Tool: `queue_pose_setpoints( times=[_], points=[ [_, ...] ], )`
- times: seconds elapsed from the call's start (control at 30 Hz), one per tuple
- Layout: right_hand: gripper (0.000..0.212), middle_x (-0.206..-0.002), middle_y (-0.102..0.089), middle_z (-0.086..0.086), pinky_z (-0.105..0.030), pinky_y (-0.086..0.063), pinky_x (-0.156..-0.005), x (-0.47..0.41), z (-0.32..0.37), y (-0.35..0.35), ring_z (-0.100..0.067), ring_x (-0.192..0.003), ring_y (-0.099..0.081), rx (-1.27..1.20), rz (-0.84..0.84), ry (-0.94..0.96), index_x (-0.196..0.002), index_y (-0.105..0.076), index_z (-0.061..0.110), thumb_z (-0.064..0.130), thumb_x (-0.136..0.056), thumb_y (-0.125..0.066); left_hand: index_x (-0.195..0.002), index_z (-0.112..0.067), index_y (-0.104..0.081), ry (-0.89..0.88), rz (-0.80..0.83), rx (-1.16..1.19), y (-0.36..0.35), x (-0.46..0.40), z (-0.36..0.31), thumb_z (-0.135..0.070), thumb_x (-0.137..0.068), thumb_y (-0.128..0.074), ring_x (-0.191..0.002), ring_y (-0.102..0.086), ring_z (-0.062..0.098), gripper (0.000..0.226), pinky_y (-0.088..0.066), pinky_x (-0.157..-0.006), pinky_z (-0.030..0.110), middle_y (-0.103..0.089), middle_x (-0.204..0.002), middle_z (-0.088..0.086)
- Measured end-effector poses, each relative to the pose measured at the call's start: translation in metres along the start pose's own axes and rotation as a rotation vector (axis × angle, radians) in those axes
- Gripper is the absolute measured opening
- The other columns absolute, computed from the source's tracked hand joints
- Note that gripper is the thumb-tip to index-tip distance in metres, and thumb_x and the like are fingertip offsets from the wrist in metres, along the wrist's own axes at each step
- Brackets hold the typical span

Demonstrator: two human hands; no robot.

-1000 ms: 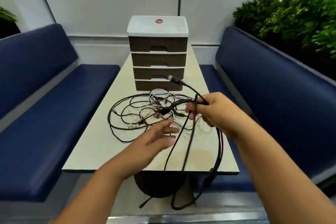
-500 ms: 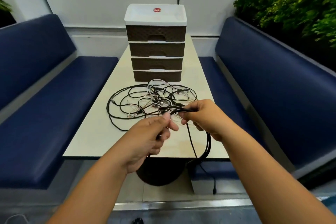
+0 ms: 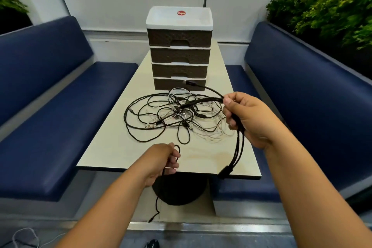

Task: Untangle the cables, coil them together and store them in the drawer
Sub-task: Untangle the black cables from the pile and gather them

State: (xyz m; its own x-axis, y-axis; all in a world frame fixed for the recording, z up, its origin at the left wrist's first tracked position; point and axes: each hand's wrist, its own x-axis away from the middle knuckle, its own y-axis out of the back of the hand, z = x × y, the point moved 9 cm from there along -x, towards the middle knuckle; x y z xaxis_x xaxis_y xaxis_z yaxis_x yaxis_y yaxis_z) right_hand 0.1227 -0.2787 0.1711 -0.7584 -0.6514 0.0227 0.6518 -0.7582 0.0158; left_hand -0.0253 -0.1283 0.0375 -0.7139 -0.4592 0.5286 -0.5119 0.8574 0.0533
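A tangle of black and white cables [image 3: 177,115] lies in the middle of the beige table [image 3: 112,147]. My right hand [image 3: 247,117] grips a folded bundle of black cable [image 3: 238,147] above the table's right side; a plug end [image 3: 190,82] sticks out toward the drawers and a black junction block hangs at the front edge. My left hand [image 3: 163,160] grips a thin black cable strand [image 3: 158,203] near the front edge, its end dangling below the table. A brown four-drawer unit [image 3: 179,58] with a white top stands at the far end, all drawers closed.
Blue padded benches [image 3: 50,106] flank the table on both sides. Green plants [image 3: 326,6] fill the upper right behind the right bench. A white cable [image 3: 24,237] lies on the floor at the lower left. A dark pedestal [image 3: 179,191] carries the table.
My hands have parted: the left pulled a black strand down to the table's front edge, and the right rose to the right with the folded bundle.
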Motion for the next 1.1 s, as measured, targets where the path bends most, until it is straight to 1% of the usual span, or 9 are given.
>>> queue_pose_setpoints(
  times=[0.17,0.23,0.37,0.47,0.6,0.73,0.87,0.97,1.1],
  points=[
    [0.013,-0.063,-0.045,0.000,-0.020,-0.026,-0.047,-0.002,-0.003,-0.016,-0.009,-0.047,-0.030,-0.233,-0.002,-0.019,-0.090,-0.050,0.014,0.015,-0.103,-0.046,-0.121,-0.011,-0.058,-0.123,-0.256,-0.802,0.024,-0.013,-0.024,-0.045,-0.100,-0.044,-0.111,-0.053,0.030,0.043,-0.044,-0.095,0.039,-0.053,-0.122,0.015],
    [0.013,-0.063,-0.043,0.000,-0.022,-0.023,-0.047,-0.004,-0.003,-0.024,-0.009,-0.046,-0.028,-0.298,0.013,-0.011,-0.090,-0.047,0.013,0.014,-0.103,-0.045,-0.128,-0.013,-0.056,-0.281,-0.354,-0.858,0.023,-0.004,-0.051,-0.048,-0.101,-0.038,-0.127,-0.044,0.033,0.047,-0.039,-0.101,0.038,-0.049,-0.131,0.012],
    [0.013,-0.062,-0.044,0.000,-0.021,-0.026,-0.044,-0.004,-0.007,-0.048,-0.009,-0.043,-0.028,-0.342,0.045,0.017,-0.091,-0.045,0.012,0.016,-0.104,-0.043,-0.118,-0.026,-0.064,-0.517,0.017,-0.182,-0.016,0.023,-0.101,-0.069,-0.092,-0.033,-0.120,-0.055,0.004,0.060,-0.037,-0.101,0.030,-0.063,-0.119,-0.015],
    [0.010,-0.063,-0.042,-0.003,-0.021,-0.025,-0.045,-0.005,-0.013,-0.068,-0.009,-0.045,-0.028,-0.373,0.088,0.033,-0.103,-0.047,0.011,0.018,-0.105,-0.041,-0.118,-0.027,-0.064,-0.572,0.121,-0.052,-0.036,0.032,-0.127,-0.075,-0.085,-0.044,-0.109,-0.061,0.007,0.061,-0.044,-0.099,0.035,-0.068,-0.120,-0.004],
    [0.020,-0.062,-0.048,-0.004,-0.023,-0.033,-0.048,-0.003,-0.019,-0.088,-0.014,-0.049,-0.039,-0.280,0.122,0.121,-0.102,-0.051,0.008,0.023,-0.105,-0.038,-0.092,-0.014,-0.061,-0.565,0.038,0.049,-0.038,0.035,-0.150,-0.032,-0.104,-0.042,-0.053,-0.053,0.019,0.028,-0.042,-0.043,0.027,-0.067,-0.092,0.014],
    [0.026,-0.075,-0.061,-0.009,-0.025,-0.050,-0.069,-0.004,-0.050,-0.096,-0.019,-0.069,-0.063,-0.036,0.145,0.167,-0.084,-0.054,0.011,0.024,-0.104,-0.043,-0.091,-0.014,-0.050,-0.655,0.070,0.332,-0.021,0.028,-0.178,-0.019,-0.106,-0.035,-0.062,-0.061,0.013,0.022,-0.052,-0.066,0.026,-0.054,-0.068,-0.001],
    [0.035,-0.099,-0.071,-0.003,-0.044,-0.045,-0.102,-0.016,-0.095,-0.105,-0.022,-0.104,-0.063,0.227,0.272,0.075,-0.085,-0.068,0.027,0.048,-0.095,-0.043,-0.106,-0.015,-0.053,-0.629,0.234,0.545,-0.003,0.004,-0.192,-0.031,-0.107,-0.033,-0.047,-0.025,0.006,0.025,-0.027,-0.044,0.019,-0.036,-0.060,-0.006],
    [0.050,-0.113,-0.070,-0.007,-0.044,-0.044,-0.106,-0.033,-0.111,-0.102,-0.027,-0.110,-0.062,0.220,0.335,-0.071,-0.100,-0.072,0.024,0.061,-0.096,-0.039,-0.107,-0.018,-0.055,-0.608,0.224,0.526,0.005,-0.023,-0.193,-0.037,-0.106,-0.033,-0.047,-0.019,0.004,0.029,-0.019,-0.041,0.018,-0.030,-0.059,-0.007],
    [0.044,-0.101,-0.072,-0.003,-0.042,-0.051,-0.096,-0.090,-0.129,-0.057,-0.020,-0.099,-0.066,0.180,0.049,-0.161,-0.097,-0.071,0.013,0.049,-0.098,-0.046,-0.111,-0.019,-0.054,-0.560,0.209,0.525,0.008,-0.054,-0.195,-0.037,-0.106,-0.032,-0.048,-0.017,0.005,0.028,-0.016,-0.042,0.018,-0.030,-0.060,-0.007]
  ],
)
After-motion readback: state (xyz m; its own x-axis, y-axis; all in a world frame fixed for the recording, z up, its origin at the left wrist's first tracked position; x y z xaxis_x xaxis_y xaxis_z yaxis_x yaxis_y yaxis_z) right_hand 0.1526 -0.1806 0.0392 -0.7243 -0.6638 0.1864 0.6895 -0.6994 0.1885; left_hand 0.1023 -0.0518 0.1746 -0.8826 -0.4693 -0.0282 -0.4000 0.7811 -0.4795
